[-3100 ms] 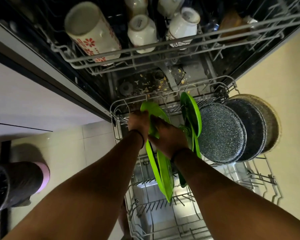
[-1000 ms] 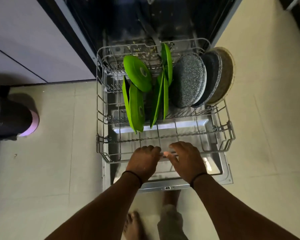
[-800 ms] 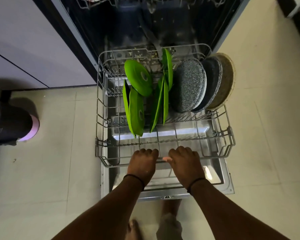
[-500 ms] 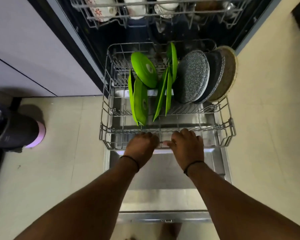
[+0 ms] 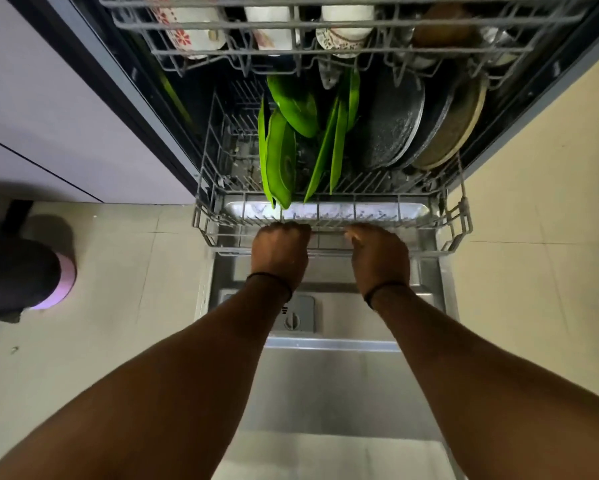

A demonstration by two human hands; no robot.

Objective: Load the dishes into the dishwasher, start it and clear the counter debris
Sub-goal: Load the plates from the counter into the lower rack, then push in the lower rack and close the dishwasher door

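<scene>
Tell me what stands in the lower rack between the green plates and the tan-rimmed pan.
In the head view, two dark speckled pans stand between the green plates and tan-rimmed pan.

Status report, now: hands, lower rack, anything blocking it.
Both hands, left hand and right hand, grip the lower rack front rail. Rack partly in; green plates and dark pans upright. Path looks clear; door down.

Green plates (image 5: pixel 281 161), dark speckled pans (image 5: pixel 391 129), grey wire rack (image 5: pixel 329 216), white cups with red flowers (image 5: pixel 190 32), beige floor (image 5: pixel 533 209).
</scene>
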